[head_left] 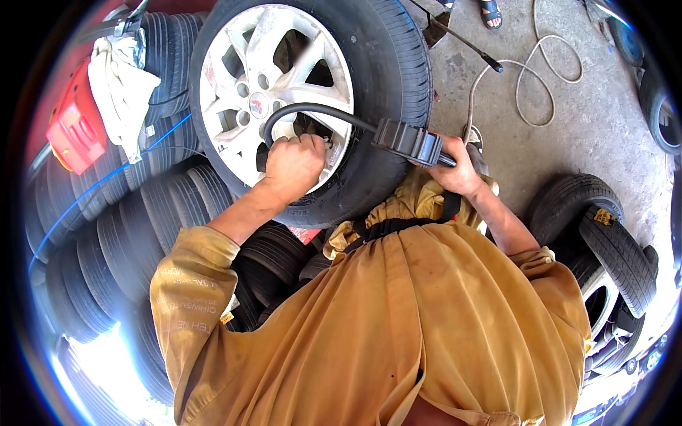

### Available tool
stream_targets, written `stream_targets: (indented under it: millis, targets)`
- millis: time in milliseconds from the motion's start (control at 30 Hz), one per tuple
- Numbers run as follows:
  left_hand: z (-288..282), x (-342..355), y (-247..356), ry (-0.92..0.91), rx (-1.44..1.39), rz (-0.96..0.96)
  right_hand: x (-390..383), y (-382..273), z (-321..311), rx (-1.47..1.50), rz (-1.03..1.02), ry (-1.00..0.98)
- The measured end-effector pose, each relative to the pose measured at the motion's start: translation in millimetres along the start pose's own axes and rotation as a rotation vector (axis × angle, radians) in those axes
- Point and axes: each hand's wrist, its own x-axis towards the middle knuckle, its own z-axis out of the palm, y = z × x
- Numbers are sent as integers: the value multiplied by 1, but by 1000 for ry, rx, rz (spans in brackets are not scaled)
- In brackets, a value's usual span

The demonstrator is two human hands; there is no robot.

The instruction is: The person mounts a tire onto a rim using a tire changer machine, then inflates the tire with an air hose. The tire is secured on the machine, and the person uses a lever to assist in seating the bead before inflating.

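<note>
A large wheel (283,92) with a silver spoked rim and black tyre (392,64) stands in front of me. My left hand (293,169) is closed low against the rim, at the end of a curved black air hose (312,108); the fingers hide the hose tip and whatever it meets. From there the hose loops up and right to a black tyre inflator (408,142) with a boxy ribbed body. My right hand (457,167) is wrapped round the inflator's handle end, just beyond the tyre's right side.
Stacked tyres (135,234) fill the left side, crossed by a thin blue hose (92,188). A red case (77,124) and a pale cloth (122,85) lie on top. More tyres (579,206) stand at right. A pale hose (524,67) coils on the concrete floor, near another person's sandalled foot (491,14).
</note>
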Motion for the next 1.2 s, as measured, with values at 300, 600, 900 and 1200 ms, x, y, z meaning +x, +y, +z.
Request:
stream_targets:
  millis: [300, 600, 900, 1200]
  targets:
    - [-1, 1, 0, 8, 9, 4, 0, -4, -3, -18, 11, -9]
    - [0, 1, 0, -5, -16, -13, -1, -7, -3, -30, 11, -4]
    - [0, 0, 1, 15, -16, -12, -2, -11, -3, -10, 16, 12]
    - [2, -2, 2, 17, 12, -27, -3, -11, -2, -33, 34, 8]
